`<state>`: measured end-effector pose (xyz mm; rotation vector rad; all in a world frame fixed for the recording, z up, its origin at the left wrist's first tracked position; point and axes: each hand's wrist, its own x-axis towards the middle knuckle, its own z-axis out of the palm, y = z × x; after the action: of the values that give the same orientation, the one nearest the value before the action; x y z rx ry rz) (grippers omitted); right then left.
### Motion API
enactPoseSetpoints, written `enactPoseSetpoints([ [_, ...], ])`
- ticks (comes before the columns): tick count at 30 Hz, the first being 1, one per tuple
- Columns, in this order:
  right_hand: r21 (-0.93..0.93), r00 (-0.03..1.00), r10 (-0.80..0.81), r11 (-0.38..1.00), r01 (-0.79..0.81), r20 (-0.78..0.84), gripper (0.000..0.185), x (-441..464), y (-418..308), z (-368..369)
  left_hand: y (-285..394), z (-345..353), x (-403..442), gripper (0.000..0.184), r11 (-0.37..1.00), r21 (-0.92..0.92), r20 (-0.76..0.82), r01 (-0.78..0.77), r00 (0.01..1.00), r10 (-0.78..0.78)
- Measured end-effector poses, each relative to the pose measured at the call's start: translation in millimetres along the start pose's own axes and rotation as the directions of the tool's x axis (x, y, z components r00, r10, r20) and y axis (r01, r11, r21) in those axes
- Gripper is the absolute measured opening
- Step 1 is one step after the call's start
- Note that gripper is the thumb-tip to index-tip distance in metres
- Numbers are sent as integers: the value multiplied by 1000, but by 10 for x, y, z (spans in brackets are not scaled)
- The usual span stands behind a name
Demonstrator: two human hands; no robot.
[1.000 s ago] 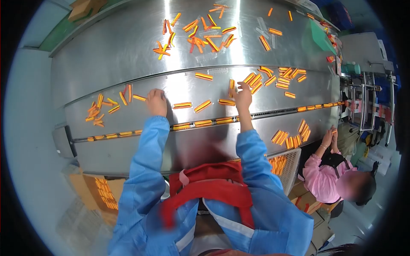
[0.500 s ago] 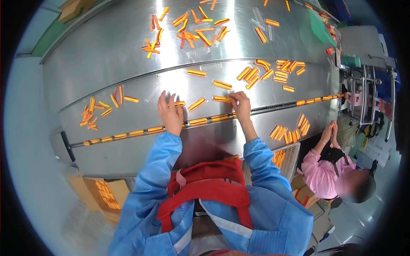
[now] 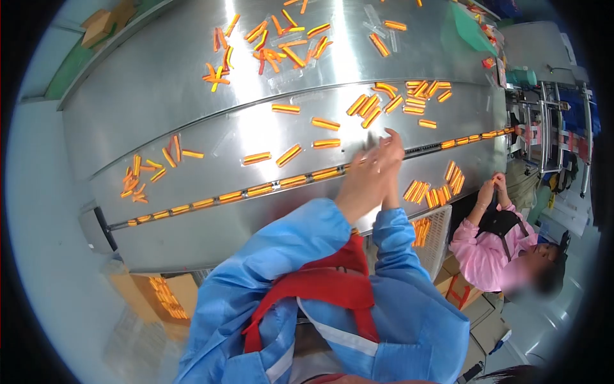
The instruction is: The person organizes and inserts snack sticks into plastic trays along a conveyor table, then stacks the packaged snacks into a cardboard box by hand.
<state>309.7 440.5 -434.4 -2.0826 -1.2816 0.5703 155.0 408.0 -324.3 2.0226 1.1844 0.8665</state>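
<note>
Left hand [image 3: 361, 182] has swung rightward since the earlier frame and now overlaps the right hand [image 3: 393, 160], which has left the nearest loose pack. Both hands are above a narrow, dark metal conveyor channel [image 3: 419, 152]. Fingers partly curled, one right finger extended; overlap and blur hide the grasp, so cannot tell how far either is open or whether anything is held.

Slim orange-and-yellow striped stick packs [image 3: 259, 190] sit end to end in the channel left of the hands; its narrow width presumably keeps them aligned. Dark links show just right of the hands. Loose striped packs [image 3: 327, 144] lie apart on the brushed stainless-steel table [image 3: 160, 246] beyond the channel, probably spread there for easy reach. Small side-by-side groups of striped sticks [image 3: 419, 191] rest on the near side, beside a white plastic crate [image 3: 440, 240], perhaps grouped to stay orderly.
</note>
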Motion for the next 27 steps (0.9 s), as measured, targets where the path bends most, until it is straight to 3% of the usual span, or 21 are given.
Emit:
enactPoseSetpoints([
  [1, -28, 992, -101, 995, 99, -75, 26, 182, 322, -46, -199, -49, 23, 47, 996, -84, -56, 8, 998, -13],
  [2, -56, 989, -126, 991, 122, -81, 24, 291, 322, -136, -346, -138, 7, 45, 988, -45, -51, 147, 987, -149],
  [4, -63, 978, -180, 983, 174, -105, 22, 698, 186, -105, -856, -252, -258, 43, 958, -69, -104, 278, 953, -284],
  [6, -130, 882, -468, 879, 459, -50, 20, 1031, 8, 19, -1253, -373, -654, 37, 880, 23, -87, 474, 878, -470],
  [7, -129, 898, -438, 889, 439, 34, 23, 1264, -172, 110, -1467, -413, -857, 34, 879, 7, -94, 477, 875, -475],
  [8, -125, 868, -496, 861, 493, 13, 26, 1572, -234, 258, -1512, -517, -990, 32, 870, 21, -137, 493, 863, -486],
  [10, -291, 808, -583, 791, 538, -90, 30, 2168, -466, 479, -1603, -682, -1267, 32, 860, 2, -150, 510, 850, -504],
  [12, -367, 919, -373, 878, 305, -127, 36, 2650, -664, 642, -1603, -827, -1402, 30, 830, -71, -135, 553, 819, -558],
  [16, -326, 958, -281, 913, 246, -63, 33, 2953, -639, 936, -1534, -995, -1375, 28, 740, -230, -136, 632, 732, -668],
  [19, -389, 953, -298, 886, 254, -57, 35, 2693, -710, 1055, -1640, -981, -1292, 27, 796, -154, -207, 585, 769, -605],
  [21, -389, 830, -520, 821, 418, -204, 28, 2472, -746, 1046, -1634, -995, -1128, 28, 800, -152, -226, 580, 768, -600],
  [22, -389, 832, -520, 819, 422, -193, 28, 2347, -718, 1064, -1613, -1029, -1006, 30, 811, -143, -241, 568, 774, -585],
  [24, -455, 821, -570, 730, 511, 7, 21, 2111, -691, 1079, -1602, -1100, -742, 27, 838, -70, -226, 541, 810, -541],
  [25, -453, 822, -570, 731, 511, 7, 21, 2038, -648, 1107, -1635, -1126, -571, 25, 866, 4, -210, 499, 848, -487],
  [27, -263, 843, -534, 805, 532, 68, 17, 1910, -543, 1167, -1779, -1134, -153, 27, 925, 157, -200, 345, 929, -312],
])
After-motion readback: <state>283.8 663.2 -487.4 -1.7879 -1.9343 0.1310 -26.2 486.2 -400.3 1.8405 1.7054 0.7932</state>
